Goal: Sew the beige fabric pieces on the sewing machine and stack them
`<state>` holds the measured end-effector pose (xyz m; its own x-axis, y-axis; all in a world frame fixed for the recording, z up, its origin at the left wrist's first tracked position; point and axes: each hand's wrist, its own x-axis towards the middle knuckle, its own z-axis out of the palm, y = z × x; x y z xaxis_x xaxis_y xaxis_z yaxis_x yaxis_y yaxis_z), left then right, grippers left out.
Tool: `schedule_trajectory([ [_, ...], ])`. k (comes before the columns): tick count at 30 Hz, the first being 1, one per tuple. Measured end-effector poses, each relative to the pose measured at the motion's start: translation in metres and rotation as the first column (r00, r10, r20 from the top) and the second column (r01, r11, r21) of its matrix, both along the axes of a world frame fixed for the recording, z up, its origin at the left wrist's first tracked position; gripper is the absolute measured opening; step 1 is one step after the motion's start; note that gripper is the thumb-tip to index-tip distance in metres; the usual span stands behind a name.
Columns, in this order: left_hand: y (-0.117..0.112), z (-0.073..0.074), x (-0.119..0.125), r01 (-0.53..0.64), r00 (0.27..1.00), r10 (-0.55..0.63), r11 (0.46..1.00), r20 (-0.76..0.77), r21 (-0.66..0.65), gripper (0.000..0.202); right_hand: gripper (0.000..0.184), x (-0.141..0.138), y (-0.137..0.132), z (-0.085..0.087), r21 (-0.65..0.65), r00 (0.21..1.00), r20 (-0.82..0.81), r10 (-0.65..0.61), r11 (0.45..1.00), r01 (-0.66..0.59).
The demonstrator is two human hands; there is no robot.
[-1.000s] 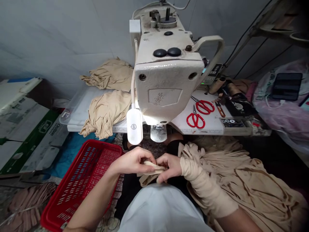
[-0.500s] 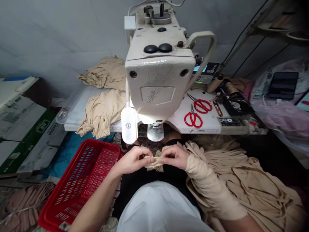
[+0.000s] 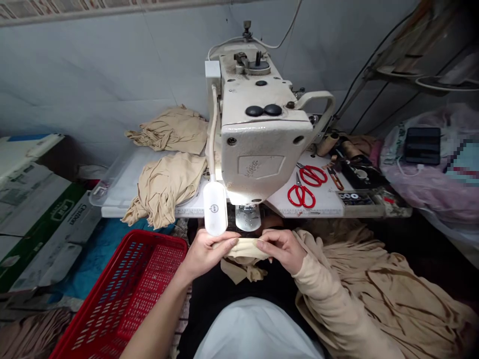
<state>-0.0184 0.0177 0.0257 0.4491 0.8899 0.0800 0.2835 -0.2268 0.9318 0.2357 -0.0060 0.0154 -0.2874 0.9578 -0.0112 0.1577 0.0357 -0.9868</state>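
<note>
Between my two hands a beige fabric piece [image 3: 247, 249] is stretched by its upper edge, its lower part hanging bunched over my lap. My left hand [image 3: 212, 250] pinches its left end between thumb and fingers. At the other end my right hand [image 3: 282, 250] pinches it the same way. Beige cloth covers my right forearm. Just beyond the fabric are the sewing machine [image 3: 262, 162] and its metal plate [image 3: 247, 218] under the head. A white lamp [image 3: 216, 207] hangs close above my left hand.
Two bunches of beige cloth [image 3: 164, 184] lie left of the machine. Red-handled scissors [image 3: 301, 196] rest on the white table [image 3: 279, 207]. A red basket [image 3: 149, 284] stands at my left, and a large beige fabric pile [image 3: 404, 299] at my right. Boxes [image 3: 41, 224] are far left.
My hands have moved farther apart, stretching the fabric wider, so more of it shows. The view has shifted, and the machine appears lower and farther right.
</note>
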Motion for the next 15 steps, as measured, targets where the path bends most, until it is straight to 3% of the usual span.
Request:
schedule_trajectory([
  [2, 0.003, 0.003, 0.0, 0.031, 0.996, -0.022, 0.995, -0.085, 0.1, 0.027, 0.038, -0.003, -0.001, 0.011, 0.131, 0.995, 0.077, -0.067, 0.99, 0.057],
  [5, 0.005, 0.005, 0.003, 0.029, 0.995, -0.017, 0.992, -0.102, 0.122, 0.029, 0.038, -0.006, 0.001, 0.018, 0.233, 0.983, 0.121, -0.136, 0.967, 0.105],
  [10, 0.011, 0.004, 0.01, -0.108, 0.993, 0.107, 0.994, -0.038, -0.011, 0.029, 0.038, -0.006, 0.015, 0.009, 0.068, 0.983, -0.012, -0.182, 0.981, 0.183],
  [15, 0.02, 0.003, 0.015, -0.174, 0.983, 0.182, 0.968, 0.031, -0.181, 0.03, 0.041, -0.001, 0.024, 0.0, -0.089, 0.968, -0.095, -0.232, 0.971, 0.223],
])
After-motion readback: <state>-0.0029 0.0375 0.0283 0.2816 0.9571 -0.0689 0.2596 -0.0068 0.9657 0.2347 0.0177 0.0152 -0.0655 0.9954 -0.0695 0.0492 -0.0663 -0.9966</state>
